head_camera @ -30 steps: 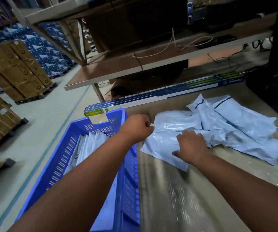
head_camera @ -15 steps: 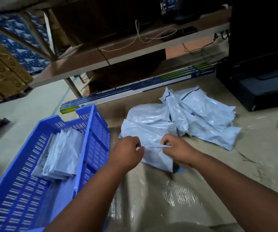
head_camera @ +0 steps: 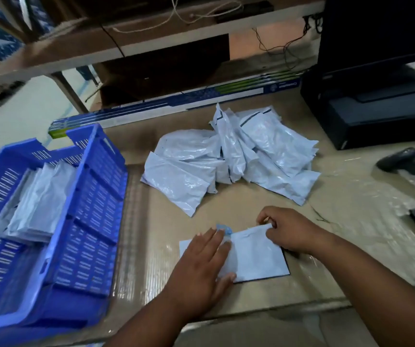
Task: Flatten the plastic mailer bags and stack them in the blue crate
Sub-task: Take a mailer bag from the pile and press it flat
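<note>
right hand pinches mailer bag corner | left hand presses (bag flat)

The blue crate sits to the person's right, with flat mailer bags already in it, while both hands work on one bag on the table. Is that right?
Not quite. The head view shows the blue crate on the person's left, not the right. The rest holds: flat mailer bags lie in it, and the left hand and right hand work on one bag on the table.

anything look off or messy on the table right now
Only the loose heap of crumpled grey plastic mailer bags, lying crooked and overlapping at mid-table; one stands up on edge. The stack in the blue slotted crate looks tidy.
</note>
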Demonstrator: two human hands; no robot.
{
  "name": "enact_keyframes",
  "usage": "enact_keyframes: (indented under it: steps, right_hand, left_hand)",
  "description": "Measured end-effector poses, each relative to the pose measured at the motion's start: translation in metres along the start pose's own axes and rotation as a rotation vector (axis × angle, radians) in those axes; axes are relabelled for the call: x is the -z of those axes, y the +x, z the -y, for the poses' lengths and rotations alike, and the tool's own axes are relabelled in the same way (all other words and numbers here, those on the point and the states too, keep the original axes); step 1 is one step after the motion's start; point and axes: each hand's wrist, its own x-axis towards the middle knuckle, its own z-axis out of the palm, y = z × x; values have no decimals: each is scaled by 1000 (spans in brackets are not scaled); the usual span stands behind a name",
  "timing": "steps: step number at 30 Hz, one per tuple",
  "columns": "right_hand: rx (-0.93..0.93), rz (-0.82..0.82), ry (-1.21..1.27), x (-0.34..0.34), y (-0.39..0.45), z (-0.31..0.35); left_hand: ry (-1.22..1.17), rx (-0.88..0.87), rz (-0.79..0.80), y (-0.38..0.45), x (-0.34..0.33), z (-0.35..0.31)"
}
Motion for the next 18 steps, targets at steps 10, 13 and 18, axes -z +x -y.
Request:
enact_keyframes:
  steps: [10, 13, 18]
  right_hand:
    - [534, -238, -592, -83, -35, 8]
    - [444, -171, -627, -92, -29, 0]
    - [391, -175, -666, -92, -31, -4]
  left_hand:
    - [112, 228, 209, 14, -30, -9]
    - [126, 221, 193, 14, -30, -8]
    - [124, 221, 188, 12, -29, -7]
